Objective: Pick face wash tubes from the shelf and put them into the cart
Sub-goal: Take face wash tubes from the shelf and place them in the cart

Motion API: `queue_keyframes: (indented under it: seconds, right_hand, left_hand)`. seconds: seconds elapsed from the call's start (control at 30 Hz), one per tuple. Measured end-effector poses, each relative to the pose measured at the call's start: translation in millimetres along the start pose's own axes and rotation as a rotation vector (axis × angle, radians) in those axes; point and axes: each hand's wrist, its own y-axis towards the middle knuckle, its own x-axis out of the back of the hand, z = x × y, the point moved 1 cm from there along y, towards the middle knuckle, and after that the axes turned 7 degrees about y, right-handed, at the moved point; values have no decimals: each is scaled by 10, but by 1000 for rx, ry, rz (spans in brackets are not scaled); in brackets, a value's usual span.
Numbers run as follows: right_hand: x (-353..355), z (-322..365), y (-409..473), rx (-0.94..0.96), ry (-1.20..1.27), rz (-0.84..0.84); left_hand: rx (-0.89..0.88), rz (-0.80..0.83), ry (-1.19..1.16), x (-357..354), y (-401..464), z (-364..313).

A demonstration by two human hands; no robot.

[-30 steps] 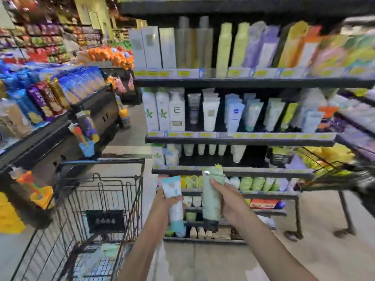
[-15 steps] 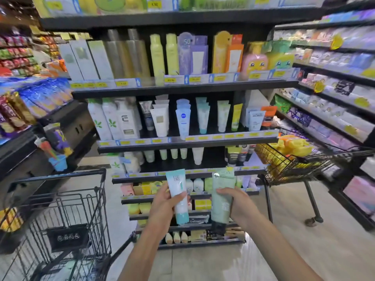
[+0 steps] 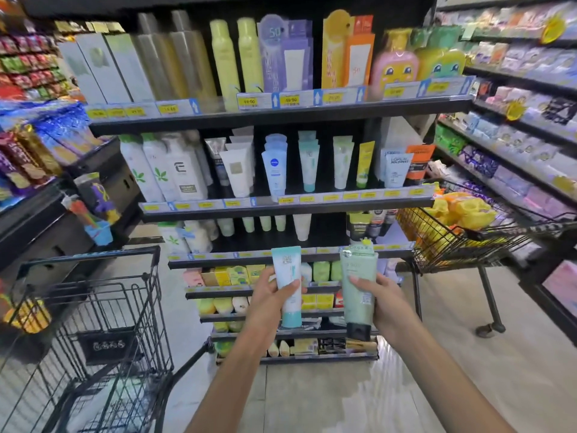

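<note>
A tall black metal shelf (image 3: 281,115) of toiletries fills the view, with a black wire cart (image 3: 93,307) at lower left. In front, the right hand (image 3: 385,303) grips a pale green tube (image 3: 357,285) and the left hand (image 3: 270,300) grips a white tube with a teal cap (image 3: 288,284); both tubes stand upright, caps down.

I'm looking at a shop, supermarket type. Black shelf unit (image 3: 281,115) stocked with skincare tubes and bottles, yellow price tags (image 3: 248,101) along each shelf edge. Wire shopping cart (image 3: 103,310) on my left, a second cart (image 3: 462,242) with yellow packs on the right. Snack racks (image 3: 28,60) far left.
</note>
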Motion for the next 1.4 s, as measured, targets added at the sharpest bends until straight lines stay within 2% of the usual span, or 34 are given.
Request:
queue_keyframes:
  seconds: [0.37,0.77,1.07,1.4]
  right_hand:
    - [-37,617,723,102,-50,23]
    - [-18,994,1444,126,-36,28]
    - [173,1320,1660,108,-53,58]
    - [357,1479,1662,112,-65,104]
  left_hand:
    - [-75,24,71,-414,1052,-219]
    - [-364,-51,147,-695,1888,-1030]
    - [-498,-265,369,-977,2440,-1431]
    - [-485,-389,580,-1079,2807,-1245]
